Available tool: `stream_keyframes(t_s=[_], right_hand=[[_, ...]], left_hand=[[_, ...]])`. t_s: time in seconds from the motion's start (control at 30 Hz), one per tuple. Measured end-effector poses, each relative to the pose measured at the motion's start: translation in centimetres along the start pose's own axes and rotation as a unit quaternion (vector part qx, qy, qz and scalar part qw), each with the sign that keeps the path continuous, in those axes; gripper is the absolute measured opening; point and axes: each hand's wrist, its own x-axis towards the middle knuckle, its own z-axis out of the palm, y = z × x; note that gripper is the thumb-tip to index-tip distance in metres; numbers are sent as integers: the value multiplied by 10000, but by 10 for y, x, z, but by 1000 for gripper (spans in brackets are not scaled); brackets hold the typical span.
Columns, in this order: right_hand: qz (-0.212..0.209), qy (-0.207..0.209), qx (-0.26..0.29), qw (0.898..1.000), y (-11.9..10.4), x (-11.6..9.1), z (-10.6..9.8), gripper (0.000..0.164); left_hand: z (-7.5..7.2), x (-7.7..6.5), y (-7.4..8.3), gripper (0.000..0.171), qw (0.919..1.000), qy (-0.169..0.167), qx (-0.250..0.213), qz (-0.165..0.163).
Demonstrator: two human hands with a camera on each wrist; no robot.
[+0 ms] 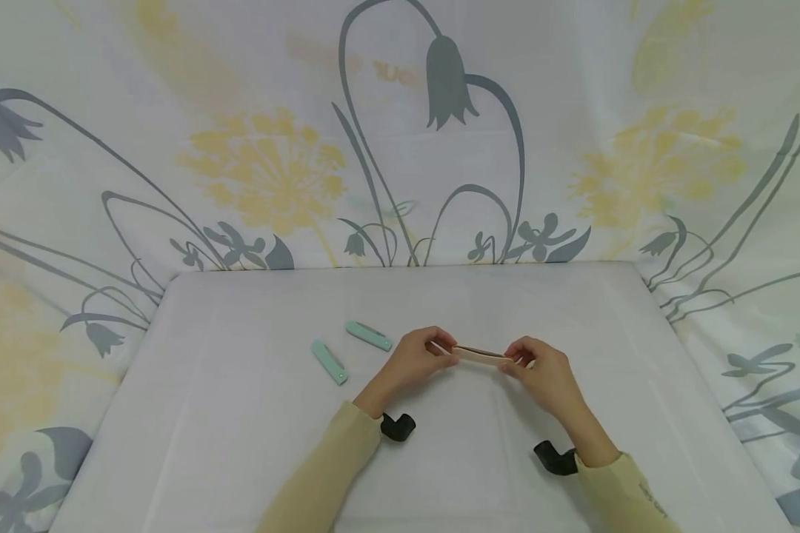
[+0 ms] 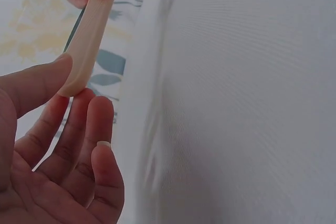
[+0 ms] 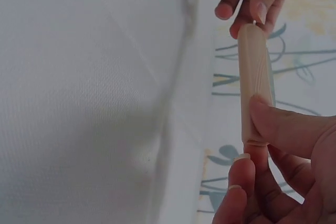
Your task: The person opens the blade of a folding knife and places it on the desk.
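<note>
A slim beige folding knife (image 1: 480, 357) with rounded ends is held level between both hands over the white table, a dark line running along its upper edge in the head view. My left hand (image 1: 420, 355) pinches its left end between thumb and fingers. At the right end, my right hand (image 1: 545, 371) grips it the same way. In the left wrist view the smooth side of the knife (image 2: 88, 45) faces the camera, the left thumb pressed on it. Fine curved grooves mark the knife (image 3: 254, 72) in the right wrist view.
Two mint-green folding knives lie on the table left of the hands, one farther back (image 1: 369, 335) and one nearer (image 1: 330, 362). Black wrist bands (image 1: 398, 427) show at both cuffs. A flower-printed cloth (image 1: 400, 163) rises behind the white tabletop (image 1: 253, 444) and along its sides.
</note>
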Motion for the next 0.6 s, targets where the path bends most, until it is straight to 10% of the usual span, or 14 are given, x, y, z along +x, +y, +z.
stream_keyframes(t_s=[0.6], right_hand=[[-182,-49,1095,9938,-25,-7,29,21]], left_hand=[[-37,-46,-6,14,9982,160,385,431]])
